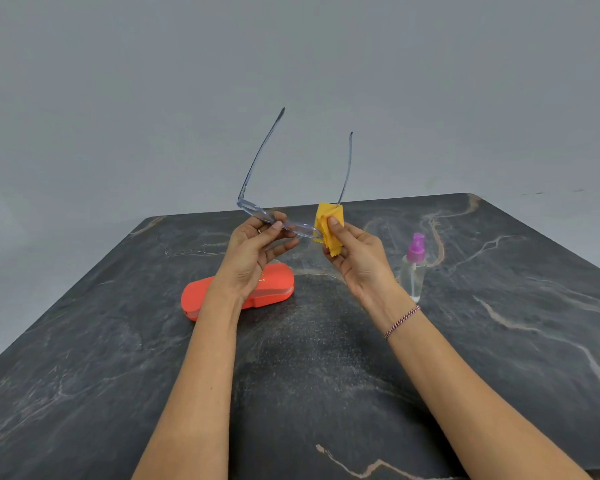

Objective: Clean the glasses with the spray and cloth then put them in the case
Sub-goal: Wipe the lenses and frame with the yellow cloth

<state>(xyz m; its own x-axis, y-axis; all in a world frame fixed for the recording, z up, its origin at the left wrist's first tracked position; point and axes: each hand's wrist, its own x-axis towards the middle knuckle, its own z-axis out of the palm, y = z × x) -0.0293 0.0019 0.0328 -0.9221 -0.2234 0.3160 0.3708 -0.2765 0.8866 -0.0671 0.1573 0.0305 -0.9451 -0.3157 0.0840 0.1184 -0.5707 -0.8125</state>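
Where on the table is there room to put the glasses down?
Bare table lies between the two forearms, in front of the red case. More lies right of the spray bottle, and left of the case. It is crowded up high, where the left hand, right hand, glasses and cloth meet.

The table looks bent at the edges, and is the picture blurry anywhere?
Head view: the wide lens bows the table edges. Mostly sharp; the clear glasses lenses are hard to see. Soft, even light, with a faint shadow under the arms.
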